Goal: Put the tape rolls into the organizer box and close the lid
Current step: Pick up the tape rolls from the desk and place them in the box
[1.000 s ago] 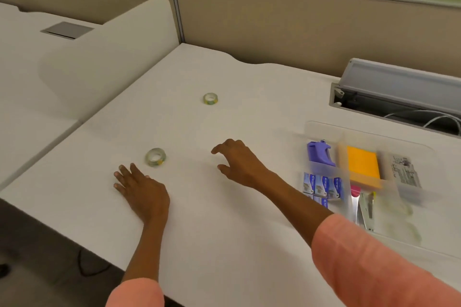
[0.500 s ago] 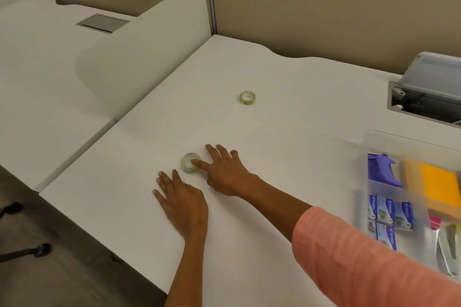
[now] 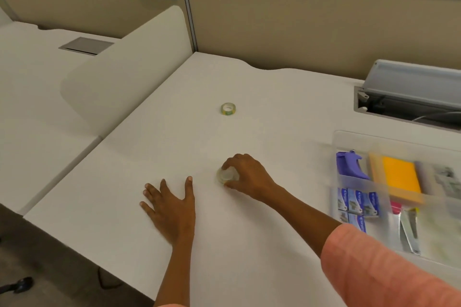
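Your right hand is curled over the near tape roll, thumb on the side toward you and fingertips on the far side, pinching it right at the white bench surface; whether the roll has lifted off the top or is touching it, I can't tell, it's a bit blurry there. The forearm comes in from the lower right at a slant, with a salmon sleeve bunched above the elbow. Your left hand is flat on the bench, palm down, fingers spread wide, thumb pointing up toward the roll but not touching it, holding nothing. The second tape roll sits by itself further back on the bench, well apart from both hands. The organizer box is off to your right with its lid open, and you can see a purple thing, an orange pad and some small blue-and-white boxes in its compartments.
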Demonstrator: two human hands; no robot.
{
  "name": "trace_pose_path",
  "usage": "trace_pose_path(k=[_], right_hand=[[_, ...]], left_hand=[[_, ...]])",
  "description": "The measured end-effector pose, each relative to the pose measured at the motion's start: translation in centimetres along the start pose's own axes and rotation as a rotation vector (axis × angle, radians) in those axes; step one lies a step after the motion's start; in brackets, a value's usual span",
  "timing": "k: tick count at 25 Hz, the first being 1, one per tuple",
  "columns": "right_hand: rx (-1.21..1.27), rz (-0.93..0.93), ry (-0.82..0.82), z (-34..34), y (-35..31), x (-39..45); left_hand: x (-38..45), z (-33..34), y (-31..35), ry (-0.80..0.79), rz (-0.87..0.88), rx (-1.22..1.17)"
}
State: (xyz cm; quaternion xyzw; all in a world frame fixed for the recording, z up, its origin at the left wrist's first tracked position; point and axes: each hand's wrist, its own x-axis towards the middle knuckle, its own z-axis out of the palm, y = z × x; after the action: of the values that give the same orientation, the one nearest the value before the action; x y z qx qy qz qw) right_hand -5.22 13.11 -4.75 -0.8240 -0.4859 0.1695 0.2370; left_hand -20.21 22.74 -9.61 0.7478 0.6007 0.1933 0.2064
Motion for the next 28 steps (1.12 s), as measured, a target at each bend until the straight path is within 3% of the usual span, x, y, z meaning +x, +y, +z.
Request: trace_pose_path(k=[5, 10, 14, 17, 22, 28], right_hand=[[0.114, 0.072, 0.164, -4.8, 2.9, -4.9], [0.137, 0.241, 0.352, -9.7, 7.7, -12.3], [-0.026, 0.384, 0.497, -13.5, 12.3, -19.4], [-0.200, 0.514, 0.575, -15.2, 15.2, -24.2], [-0.364, 0.716, 0.490, -16.0, 19.4, -28.8], [-0.382, 0.811, 0.316, -14.8, 21.7, -29.7]], left_hand=[[-0.5, -0.2, 0.4, -0.012, 0.105, -0.057], [-3.7, 1.5, 3.7, -0.171, 0.338, -0.065], [-10.2, 3.5, 11.2, -0.408, 0.514, -0.251], [-15.2, 3.7, 16.7, -0.479, 0.700, -0.408], [-21.2, 4.7, 21.5, -0.599, 0.939, -0.438], [-22.2, 7.4, 20.5, -0.642, 0.947, -0.245]])
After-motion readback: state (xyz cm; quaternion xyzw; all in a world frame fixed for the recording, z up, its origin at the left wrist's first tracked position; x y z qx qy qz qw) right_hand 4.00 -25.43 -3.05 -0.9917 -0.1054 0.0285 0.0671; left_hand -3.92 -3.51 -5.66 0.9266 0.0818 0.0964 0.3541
